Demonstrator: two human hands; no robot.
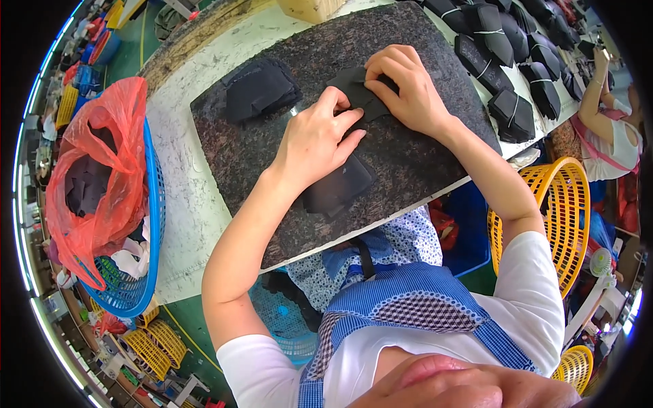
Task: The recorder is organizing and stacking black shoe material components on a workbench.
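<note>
On the dark stone slab [435, 156], my two hands work at a thin black sheet piece [352, 83]; its material I cannot make out. Thumb and fingers of my left hand [314, 136] pinch its near left edge. My right hand [411, 92] grips the same piece from the right, its index finger and thumb closed on a raised edge. A stack of similar black pieces [258, 92] lies at the far left of the slab. Beneath my left wrist rests a smaller stack of black pieces [341, 185], partly covered by that hand.
Several tied black bundles [513, 112] lie at the far right. Left of the slab stands a blue basket [155, 204] with a red plastic bag [129, 115] holding black scraps. A yellow basket [578, 197] is by my right elbow. Another person [609, 129] is beyond it.
</note>
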